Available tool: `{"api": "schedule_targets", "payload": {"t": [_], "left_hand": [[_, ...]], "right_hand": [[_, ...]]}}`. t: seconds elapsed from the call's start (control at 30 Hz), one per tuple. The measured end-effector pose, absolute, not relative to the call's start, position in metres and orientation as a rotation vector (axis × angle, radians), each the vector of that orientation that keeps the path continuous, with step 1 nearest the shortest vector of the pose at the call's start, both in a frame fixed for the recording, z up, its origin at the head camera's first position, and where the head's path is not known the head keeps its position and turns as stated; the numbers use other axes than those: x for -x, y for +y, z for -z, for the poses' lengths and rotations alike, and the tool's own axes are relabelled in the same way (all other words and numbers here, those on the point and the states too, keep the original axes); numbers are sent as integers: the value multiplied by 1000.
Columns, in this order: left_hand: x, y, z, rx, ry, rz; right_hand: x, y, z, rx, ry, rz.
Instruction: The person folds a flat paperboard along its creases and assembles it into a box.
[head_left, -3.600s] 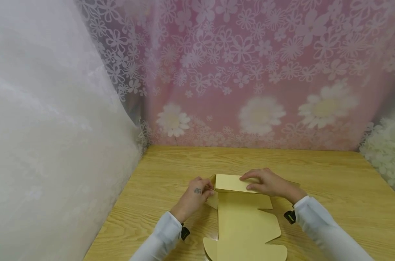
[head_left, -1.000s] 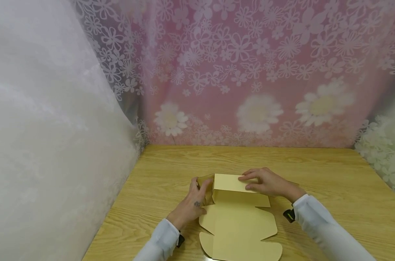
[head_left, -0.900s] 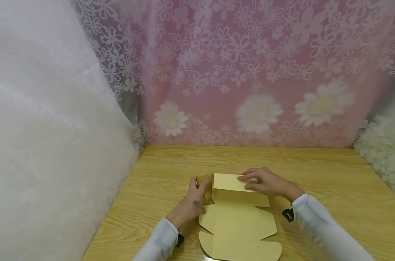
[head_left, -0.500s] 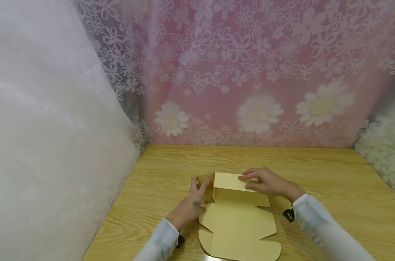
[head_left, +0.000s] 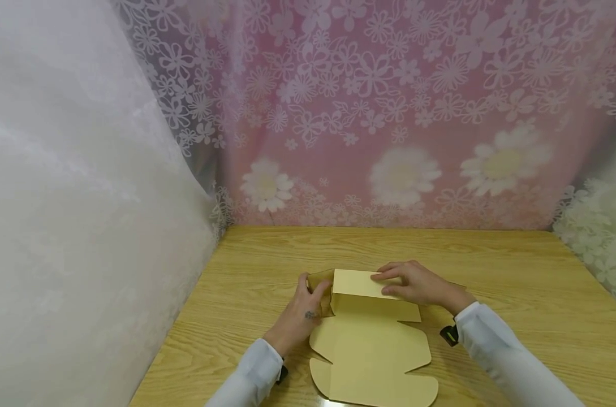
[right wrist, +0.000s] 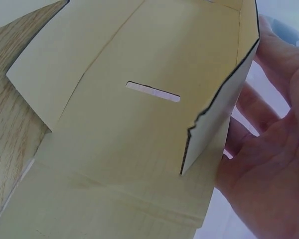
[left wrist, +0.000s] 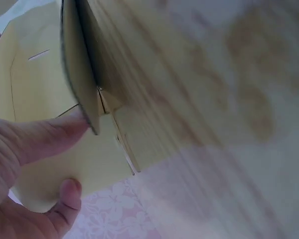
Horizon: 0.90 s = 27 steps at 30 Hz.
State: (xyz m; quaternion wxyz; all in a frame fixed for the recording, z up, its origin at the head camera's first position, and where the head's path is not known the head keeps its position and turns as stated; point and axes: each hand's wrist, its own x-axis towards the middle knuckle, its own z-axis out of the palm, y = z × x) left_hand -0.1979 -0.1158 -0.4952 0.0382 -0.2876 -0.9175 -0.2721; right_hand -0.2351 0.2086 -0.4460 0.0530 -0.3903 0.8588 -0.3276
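A tan cardboard box (head_left: 379,350), partly folded, lies on the table with its rounded side flaps spread flat. Its far wall stands up, with a narrow panel (head_left: 358,282) bent over towards the person. My left hand (head_left: 298,314) grips the side flap (head_left: 322,278) at the far left corner, thumb on the near face and fingers beyond it. In the left wrist view the thumb (left wrist: 50,139) touches a raised flap (left wrist: 79,74). My right hand (head_left: 417,284) holds the narrow panel near its right end. The right wrist view shows a slot (right wrist: 153,92) in the cardboard.
The wood-grain table (head_left: 246,254) reaches back to a pink flowered curtain (head_left: 338,169). White sheeting (head_left: 94,198) hangs along the left side, and a pale flowered cloth (head_left: 600,243) on the right.
Since the earliest frame, my left hand has shifted its grip at the left corner, and the left side flap now points outward. Lately the left wrist has turned slightly; the right hand stays put.
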Motion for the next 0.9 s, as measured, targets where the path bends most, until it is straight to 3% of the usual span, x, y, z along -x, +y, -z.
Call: {"api": "schedule_targets", "payload": {"t": [0.23,0.9], "left_hand": [[193,-110,493,839,-2836,914],[189,-100,494,1060,-2738,773]], "right_hand": [[234,206,444,1187,2623,964],[237,208,443,1160,2644,946]]}}
